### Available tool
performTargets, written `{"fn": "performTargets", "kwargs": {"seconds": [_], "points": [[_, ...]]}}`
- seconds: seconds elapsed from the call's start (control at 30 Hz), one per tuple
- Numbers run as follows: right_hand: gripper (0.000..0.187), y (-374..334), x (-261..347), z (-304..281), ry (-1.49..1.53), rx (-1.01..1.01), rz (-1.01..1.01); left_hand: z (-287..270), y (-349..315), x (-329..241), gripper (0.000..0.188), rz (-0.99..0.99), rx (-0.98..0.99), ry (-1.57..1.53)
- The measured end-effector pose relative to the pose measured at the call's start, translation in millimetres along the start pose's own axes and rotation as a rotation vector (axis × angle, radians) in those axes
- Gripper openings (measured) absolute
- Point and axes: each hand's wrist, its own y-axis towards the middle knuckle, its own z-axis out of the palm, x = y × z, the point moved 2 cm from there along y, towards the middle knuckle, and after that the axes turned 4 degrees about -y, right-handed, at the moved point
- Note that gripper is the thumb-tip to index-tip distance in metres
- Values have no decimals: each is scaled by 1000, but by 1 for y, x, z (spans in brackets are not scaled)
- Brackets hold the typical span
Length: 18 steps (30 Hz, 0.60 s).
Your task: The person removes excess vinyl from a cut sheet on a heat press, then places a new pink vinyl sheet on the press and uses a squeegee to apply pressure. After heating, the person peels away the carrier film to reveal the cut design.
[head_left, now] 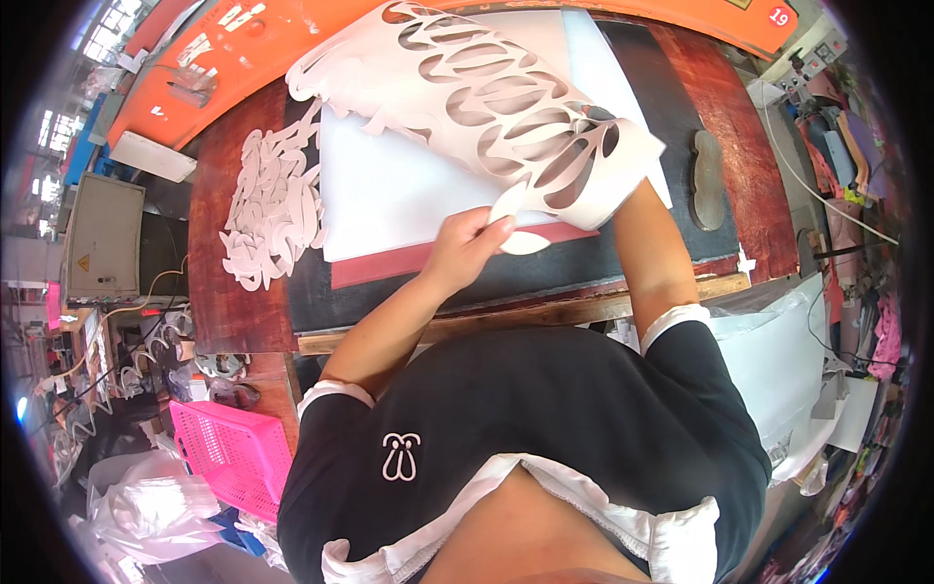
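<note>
A pale cream sheet (467, 73) full of curved cut-out openings lies over the white board (389, 195), its near right end lifted and curled. My left hand (465, 245) is closed by the sheet's near edge, pinching slim, leaf-shaped cut pieces (525, 242) between thumb and fingers. My right forearm (654, 248) reaches in under the curled end. The sheet covers nearly all of that hand, so its fingers cannot be made out. Left of the board sits a heap of similar cream curved pieces (272, 204).
A long grey metal piece with rounded ends (708, 180) rests on the dark tabletop at right. An orange machine beam (233, 73) spans the far side. The table's wooden front edge (525, 316) runs before me. A pink basket (233, 453) stands low at left, near a grey metal box (105, 234).
</note>
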Motion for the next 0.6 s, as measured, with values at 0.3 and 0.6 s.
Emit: {"fn": "performTargets", "kwargs": {"seconds": [0.3,0.6], "points": [[20,28,24,5,12,97,-67,-213,-17,15,34,-125,-733,1245],[16,-109,206,173,-367,621,-416,-206,-35,51,48,108,-481,1188]]}}
